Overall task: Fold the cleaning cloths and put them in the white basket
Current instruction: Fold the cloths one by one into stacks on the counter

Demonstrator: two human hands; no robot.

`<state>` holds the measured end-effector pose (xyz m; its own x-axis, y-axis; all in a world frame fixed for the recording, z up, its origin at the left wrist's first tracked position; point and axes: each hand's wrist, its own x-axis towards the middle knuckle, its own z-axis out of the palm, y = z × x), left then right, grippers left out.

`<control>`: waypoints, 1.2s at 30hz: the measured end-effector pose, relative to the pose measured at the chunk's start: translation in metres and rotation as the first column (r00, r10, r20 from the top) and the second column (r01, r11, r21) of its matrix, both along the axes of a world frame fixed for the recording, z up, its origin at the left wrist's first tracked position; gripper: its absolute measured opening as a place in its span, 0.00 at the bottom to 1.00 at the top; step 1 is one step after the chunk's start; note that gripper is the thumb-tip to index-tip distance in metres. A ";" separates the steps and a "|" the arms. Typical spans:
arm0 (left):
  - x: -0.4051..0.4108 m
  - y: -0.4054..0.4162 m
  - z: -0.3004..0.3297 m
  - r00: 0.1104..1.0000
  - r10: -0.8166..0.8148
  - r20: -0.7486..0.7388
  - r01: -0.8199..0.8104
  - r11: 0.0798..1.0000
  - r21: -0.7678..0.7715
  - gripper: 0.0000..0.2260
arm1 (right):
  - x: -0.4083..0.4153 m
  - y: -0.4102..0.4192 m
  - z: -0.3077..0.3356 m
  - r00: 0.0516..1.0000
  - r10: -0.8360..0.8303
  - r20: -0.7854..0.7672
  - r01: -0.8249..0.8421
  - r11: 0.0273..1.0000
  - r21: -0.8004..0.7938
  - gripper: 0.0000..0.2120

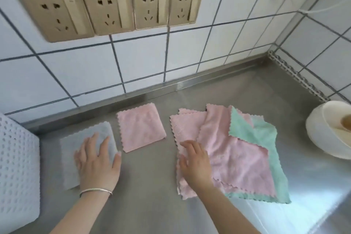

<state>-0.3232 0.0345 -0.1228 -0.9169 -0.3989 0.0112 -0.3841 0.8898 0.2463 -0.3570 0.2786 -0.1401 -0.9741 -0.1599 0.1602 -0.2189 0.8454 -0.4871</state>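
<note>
The head view looked down on a steel counter [152, 186] set against a tiled wall with a row of sockets [110, 8]. The left hand [96, 165] lay flat and open, fingers spread, pressing on a folded grey cloth [76, 144] near the left edge of the counter, just beside the white basket [19, 167] — a perforated container cut off by the left border. A folded pink cloth [141, 127] sat to the right of the grey one, apart from it. The right hand [195, 163] rested palm down, fingers loosely extended and gripping nothing, on the left edge of a loose pile of unfolded pink cloths [237, 157], which overlapped a green cloth [262, 135] lying beneath and to the right. A white bowl [319, 135] stood at the far right, clear of the pile. The step in hand appeared to be folding, partly done: two cloths looked finished, several not, and I could not tell whether anything was in the basket. The next move would probably call for either lifting the grey square into the basket with the left hand, or pulling one pink cloth free of the pile — separating a single layer without dragging the rest.
</note>
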 end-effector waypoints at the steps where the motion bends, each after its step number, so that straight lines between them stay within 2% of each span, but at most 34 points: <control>1: -0.003 0.018 0.000 0.998 -0.062 -0.004 0.062 0.998 -0.002 0.23 | 0.003 0.029 -0.001 0.997 -0.080 0.001 0.080 0.996 0.039 0.15; 4: -0.010 0.075 -0.001 0.976 -0.216 0.007 0.216 0.976 0.015 0.21 | -0.001 0.101 0.004 0.955 -0.295 0.021 0.291 0.951 0.104 0.15; 6: -0.014 0.107 -0.003 0.957 -0.289 0.020 0.288 0.957 0.042 0.20 | -0.016 0.133 0.005 0.924 -0.381 0.026 0.375 0.919 0.117 0.14; 8: -0.018 0.129 -0.004 0.949 -0.310 0.051 0.305 0.948 0.092 0.20 | -0.035 0.146 0.009 0.909 -0.409 0.074 0.396 0.906 0.149 0.16; 11: -0.026 0.145 -0.001 0.968 -0.235 0.087 0.216 0.958 0.189 0.20 | -0.065 0.155 0.004 0.900 -0.404 0.165 0.351 0.895 0.277 0.25; 14: -0.032 0.148 0.001 0.974 -0.203 0.096 0.179 0.960 0.216 0.19 | -0.082 0.163 -0.006 0.906 -0.387 0.169 0.320 0.891 0.323 0.19; 16: -0.037 0.145 0.008 0.977 -0.198 0.081 0.176 0.960 0.219 0.17 | -0.088 0.165 -0.004 0.913 -0.389 0.126 0.350 0.902 0.252 0.19; 18: -0.041 0.143 0.020 0.975 -0.216 0.043 0.199 0.948 0.248 0.15 | -0.088 0.163 0.007 0.945 -0.325 0.011 0.316 0.926 0.208 0.18; 21: -0.045 0.150 0.042 0.933 -0.356 -0.060 0.357 0.888 0.289 0.18 | -0.079 0.142 0.038 0.989 -0.075 -0.126 0.092 0.986 0.136 0.13; 24: -0.043 0.167 0.064 0.813 -0.546 -0.204 0.581 0.786 0.210 0.28 | -0.046 0.111 0.076 0.976 0.210 -0.064 -0.205 0.976 0.069 0.13; 26: -0.040 0.177 0.078 0.759 -0.610 -0.227 0.648 0.743 0.168 0.26 | -0.026 0.094 0.101 0.948 0.316 0.019 -0.316 0.949 -0.014 0.18; 27: -0.035 0.177 0.085 0.771 -0.610 -0.184 0.637 0.749 0.183 0.24 | -0.018 0.088 0.112 0.938 0.343 0.048 -0.341 0.939 -0.047 0.19; 29: -0.022 0.172 0.100 0.828 -0.559 -0.044 0.542 0.777 0.319 0.20 | -0.005 0.078 0.129 0.931 0.362 0.036 -0.355 0.926 -0.130 0.18; 31: -0.005 0.158 0.111 0.862 -0.506 0.022 0.451 0.786 0.423 0.14 | 0.003 0.069 0.145 0.935 0.353 0.033 -0.341 0.920 -0.195 0.15; 32: 0.003 0.147 0.112 0.872 -0.489 0.029 0.430 0.793 0.430 0.11 | 0.006 0.064 0.153 0.936 0.351 0.040 -0.332 0.913 -0.238 0.13; 34: 0.023 0.119 0.116 0.893 -0.446 0.058 0.384 0.823 0.419 0.13 | 0.012 0.054 0.171 0.940 0.330 0.081 -0.284 0.894 -0.347 0.10; 36: 0.043 0.092 0.115 0.916 -0.393 0.073 0.324 0.838 0.439 0.14 | 0.016 0.045 0.186 0.948 0.279 0.154 -0.185 0.876 -0.444 0.12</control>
